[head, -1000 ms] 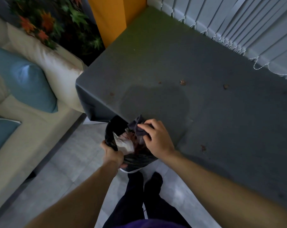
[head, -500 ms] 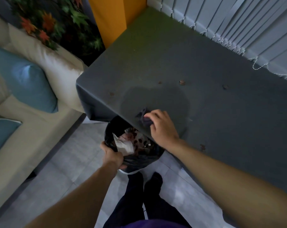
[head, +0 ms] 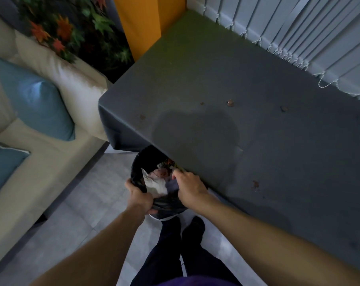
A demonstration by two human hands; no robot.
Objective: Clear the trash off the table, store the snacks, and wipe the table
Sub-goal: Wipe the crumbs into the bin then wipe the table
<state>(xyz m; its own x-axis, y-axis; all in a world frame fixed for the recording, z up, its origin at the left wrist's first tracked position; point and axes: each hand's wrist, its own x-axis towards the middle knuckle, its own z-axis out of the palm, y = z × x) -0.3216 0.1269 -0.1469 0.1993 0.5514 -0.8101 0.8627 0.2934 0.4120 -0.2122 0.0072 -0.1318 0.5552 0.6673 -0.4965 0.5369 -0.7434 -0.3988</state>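
Observation:
A black trash bag (head: 138,168) hangs open below the near edge of the dark grey table (head: 216,69). My left hand (head: 138,197) grips its near rim. Crumpled white paper (head: 154,185) and other wrappers lie inside. My right hand (head: 189,185) is at the table's edge over the bag's mouth, fingers curled down, with a bit of dark cloth (head: 172,184) showing under the palm. Brown crumbs lie on the tabletop, such as one crumb (head: 230,102) far back and another (head: 255,183) near my right forearm. A darker damp patch (head: 195,131) marks the table's middle.
A beige sofa (head: 30,182) with blue cushions (head: 36,100) stands to the left. Behind it are a leafy plant (head: 71,27) and an orange pillar (head: 146,21). Vertical blinds (head: 298,27) run along the table's far side. My legs (head: 175,244) stand on grey floor tiles.
My right hand, which had moved from above the bag onto the table's edge with the cloth, has drawn back to the bag's mouth. My left hand keeps its grip on the rim.

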